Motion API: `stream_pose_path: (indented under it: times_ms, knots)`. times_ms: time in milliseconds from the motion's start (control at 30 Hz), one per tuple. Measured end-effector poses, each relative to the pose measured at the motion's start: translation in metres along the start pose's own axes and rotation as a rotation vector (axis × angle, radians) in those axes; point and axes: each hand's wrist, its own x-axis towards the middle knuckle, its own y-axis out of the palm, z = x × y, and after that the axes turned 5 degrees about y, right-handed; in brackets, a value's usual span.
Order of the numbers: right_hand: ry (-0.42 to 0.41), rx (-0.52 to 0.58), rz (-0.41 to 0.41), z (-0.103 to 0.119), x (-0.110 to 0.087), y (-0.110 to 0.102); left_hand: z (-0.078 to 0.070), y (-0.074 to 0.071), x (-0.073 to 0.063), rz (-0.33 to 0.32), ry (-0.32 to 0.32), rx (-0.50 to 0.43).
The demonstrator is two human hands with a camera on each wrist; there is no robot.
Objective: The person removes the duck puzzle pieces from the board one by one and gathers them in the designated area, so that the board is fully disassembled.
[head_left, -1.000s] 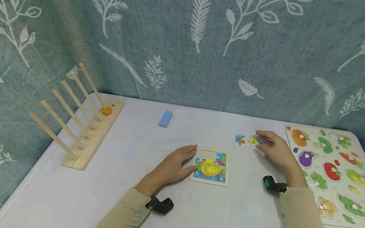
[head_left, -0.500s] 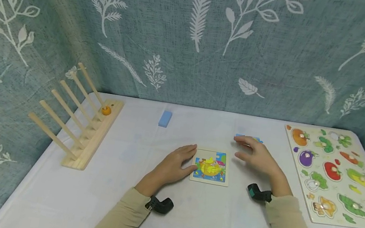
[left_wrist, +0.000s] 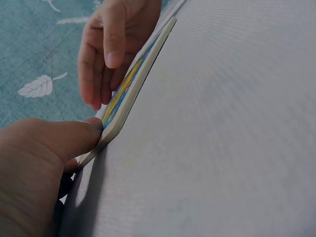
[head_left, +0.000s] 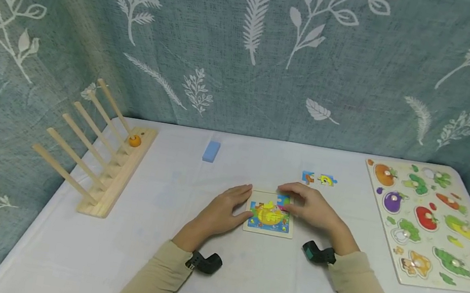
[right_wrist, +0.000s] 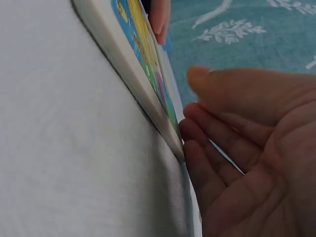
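A small square jigsaw puzzle [head_left: 270,216] with a yellow duck picture and a pale wooden frame lies on the white cloth. My left hand [head_left: 220,212] holds its left side, the thumb [left_wrist: 81,136] on the rim at the near corner. At the upper right corner is my right hand [head_left: 317,210], its thumb over the picture and its fingertips [right_wrist: 192,148] by the frame's edge. Nothing shows between that thumb and the fingers. Behind it lie two loose jigsaw pieces, one blue and brown [head_left: 308,177], one mostly yellow [head_left: 327,180].
A wooden peg rack [head_left: 117,174] with slanting rods and an orange bead [head_left: 135,141] stands at left. A blue block [head_left: 211,151] lies at the back. On the right is a vegetable knob puzzle board [head_left: 434,227]. A green patterned curtain [head_left: 247,66] hangs behind the table.
My right hand has moved left and nearer, from the loose pieces to the jigsaw's upper right corner. Both loose pieces show again behind it. The left hand stays in place.
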Motion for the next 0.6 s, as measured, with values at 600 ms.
stream_pose_path:
  times_ms: [600]
  knots:
    - [-0.073, -0.174, 0.044, 0.0004, -0.0003, 0.0034, -0.0016, -0.0014, 0.0002, -0.001, 0.013, 0.002]
